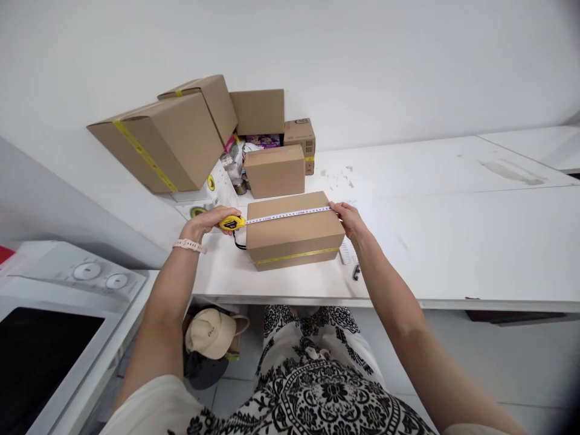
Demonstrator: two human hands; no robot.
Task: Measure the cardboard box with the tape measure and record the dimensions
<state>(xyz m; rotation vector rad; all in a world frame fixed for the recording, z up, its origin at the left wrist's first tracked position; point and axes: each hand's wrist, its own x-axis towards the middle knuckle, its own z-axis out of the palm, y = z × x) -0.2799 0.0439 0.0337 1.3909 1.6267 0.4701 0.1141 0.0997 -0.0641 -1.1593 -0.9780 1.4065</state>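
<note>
A brown cardboard box (294, 237) with yellow tape along its front side lies on the white table before me. My left hand (212, 219) is closed around a yellow tape measure (232, 223) at the box's left edge, and a black wrist strap dangles from the case. The white blade (290, 214) runs straight across the box's top from left to right. At the right edge my right hand (348, 216) pinches the blade's end, its fingers touching the box.
Taped cartons (181, 139) stand stacked at the back left, near a smaller box (275, 172) and an open carton (258, 112) with packets. A white sheet with print (348, 251) and a small black object (356, 272) lie right of the box. A microwave (58, 326) stands at left.
</note>
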